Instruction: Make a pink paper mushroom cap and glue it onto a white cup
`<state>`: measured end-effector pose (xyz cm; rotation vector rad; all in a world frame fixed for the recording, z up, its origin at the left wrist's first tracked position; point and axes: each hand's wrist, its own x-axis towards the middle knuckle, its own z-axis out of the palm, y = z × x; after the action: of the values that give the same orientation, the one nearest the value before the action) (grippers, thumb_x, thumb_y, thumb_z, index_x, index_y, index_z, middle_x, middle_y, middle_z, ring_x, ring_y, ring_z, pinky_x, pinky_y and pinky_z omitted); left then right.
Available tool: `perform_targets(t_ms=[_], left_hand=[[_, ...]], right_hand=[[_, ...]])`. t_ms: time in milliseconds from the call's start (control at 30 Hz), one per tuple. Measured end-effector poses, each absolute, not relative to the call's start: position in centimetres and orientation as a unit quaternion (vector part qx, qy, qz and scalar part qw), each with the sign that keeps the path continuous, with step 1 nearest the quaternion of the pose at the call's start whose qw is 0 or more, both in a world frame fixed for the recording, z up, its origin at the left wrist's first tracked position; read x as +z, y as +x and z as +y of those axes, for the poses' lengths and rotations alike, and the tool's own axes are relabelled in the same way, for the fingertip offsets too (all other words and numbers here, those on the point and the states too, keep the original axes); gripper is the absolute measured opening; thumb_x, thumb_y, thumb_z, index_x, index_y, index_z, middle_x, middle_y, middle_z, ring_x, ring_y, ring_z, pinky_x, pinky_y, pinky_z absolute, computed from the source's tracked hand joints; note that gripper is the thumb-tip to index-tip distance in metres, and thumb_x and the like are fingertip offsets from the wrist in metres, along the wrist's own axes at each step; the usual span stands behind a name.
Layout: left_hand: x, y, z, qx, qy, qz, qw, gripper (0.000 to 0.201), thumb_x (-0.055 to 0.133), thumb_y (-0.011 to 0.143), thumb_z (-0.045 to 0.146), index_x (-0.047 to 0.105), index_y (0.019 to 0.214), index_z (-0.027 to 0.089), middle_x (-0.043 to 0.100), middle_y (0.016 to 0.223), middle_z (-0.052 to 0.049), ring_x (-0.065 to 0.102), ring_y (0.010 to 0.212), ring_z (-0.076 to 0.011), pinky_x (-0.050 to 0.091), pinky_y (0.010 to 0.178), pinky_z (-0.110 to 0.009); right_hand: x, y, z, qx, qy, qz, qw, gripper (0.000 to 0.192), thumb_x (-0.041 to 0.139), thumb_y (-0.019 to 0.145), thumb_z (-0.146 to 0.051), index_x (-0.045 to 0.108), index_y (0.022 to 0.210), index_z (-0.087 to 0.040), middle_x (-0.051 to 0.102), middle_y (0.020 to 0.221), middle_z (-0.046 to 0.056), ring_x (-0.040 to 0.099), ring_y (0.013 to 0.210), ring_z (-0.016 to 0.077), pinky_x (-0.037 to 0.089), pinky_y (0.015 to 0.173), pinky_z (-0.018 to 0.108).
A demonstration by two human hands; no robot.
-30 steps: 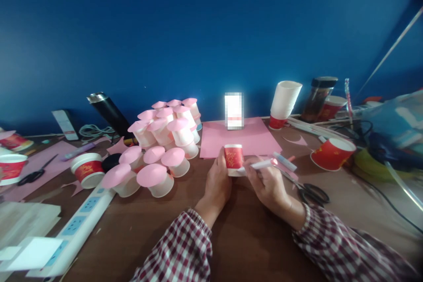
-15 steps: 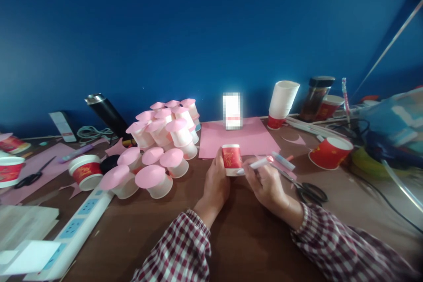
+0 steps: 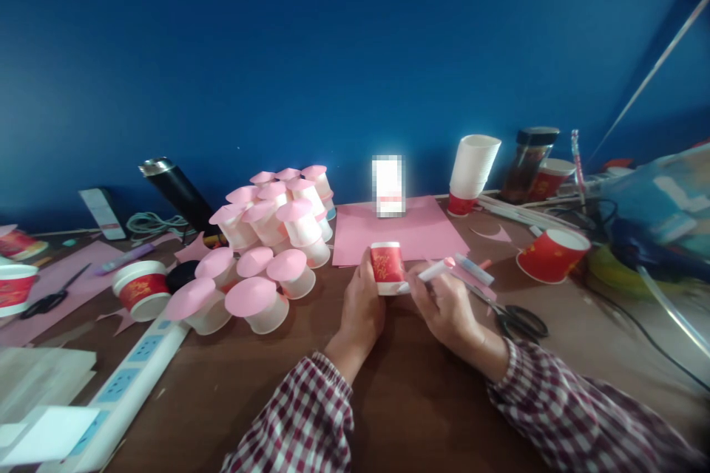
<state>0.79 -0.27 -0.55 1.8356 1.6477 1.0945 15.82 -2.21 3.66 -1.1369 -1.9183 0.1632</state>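
Observation:
A small red and white paper cup [image 3: 387,266] with gold lettering is in my left hand [image 3: 359,304], which is closed around its left side. My right hand [image 3: 450,310] pinches a white marker pen [image 3: 428,273] with a pinkish end. The pen's tip is at the cup's lower right edge; whether it touches cannot be made out. Behind the cup lie sheets of pink paper [image 3: 355,236]. To the right of my right hand rest black-handled scissors [image 3: 524,321], partly hidden by that hand, and a capped marker [image 3: 474,268].
At left stand several white cups with pink cone tops [image 3: 258,295]. A power strip [image 3: 127,384] lies front left. A stack of white cups [image 3: 474,166], a lying red cup [image 3: 555,255] and a dark-lidded jar [image 3: 531,162] are at right. A black flask [image 3: 177,192] leans against the blue wall.
Almost nothing differs. The whole view has shifted very slightly; both hands keep their hold on the cup and the marker pen.

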Motion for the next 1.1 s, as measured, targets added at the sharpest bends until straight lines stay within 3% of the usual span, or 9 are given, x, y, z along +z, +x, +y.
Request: perform_targets(t_ms=[200,567,833,1100], left_hand=[[-0.4,0.9,-0.3,0.39,0.666,0.6,0.211,0.05,0.036,0.09,0.026,0.029,0.139,0.021,0.056,0.123,-0.014,0.057,0.104,-0.0239,0.044,0.086,-0.036],[-0.4,0.9,-0.4,0.389,0.676,0.593,0.199,0.049,0.039,0.089,0.025,0.03,0.137,0.021,0.058,0.119,-0.012,0.057,0.103,-0.0237,0.044,0.085,-0.036],[-0.4,0.8,-0.4,0.422,0.663,0.579,0.218,0.046,0.039,0.089,0.025,0.033,0.135,0.021,0.061,0.114,-0.01,0.058,0.099,-0.0217,0.044,0.086,-0.035],[-0.5,0.6,-0.5,0.43,0.689,0.547,0.204,0.047,0.038,0.088,0.02,0.032,0.134,0.015,0.058,0.118,-0.016,0.056,0.104,-0.0243,0.043,0.088,-0.039]], right_hand=[[4.1,15.8,-2.6,0.052,-0.467,-0.762,0.445,0.025,0.044,0.09,-0.023,0.057,0.07,-0.017,0.06,0.058,0.003,0.057,0.05,0.0146,0.045,0.049,0.025],[3.5,15.8,-2.0,0.06,-0.476,-0.741,0.47,0.021,0.045,0.091,-0.026,0.058,0.077,-0.017,0.064,0.062,0.004,0.06,0.055,0.0159,0.047,0.051,0.025],[4.0,15.8,-2.3,0.093,-0.469,-0.736,0.479,0.03,0.042,0.092,-0.028,0.056,0.067,-0.018,0.06,0.055,0.003,0.054,0.045,0.013,0.042,0.045,0.023],[3.3,15.7,-1.9,0.122,-0.471,-0.716,0.501,0.025,0.043,0.091,-0.026,0.057,0.073,-0.017,0.062,0.059,0.004,0.056,0.048,0.0138,0.044,0.048,0.024]])
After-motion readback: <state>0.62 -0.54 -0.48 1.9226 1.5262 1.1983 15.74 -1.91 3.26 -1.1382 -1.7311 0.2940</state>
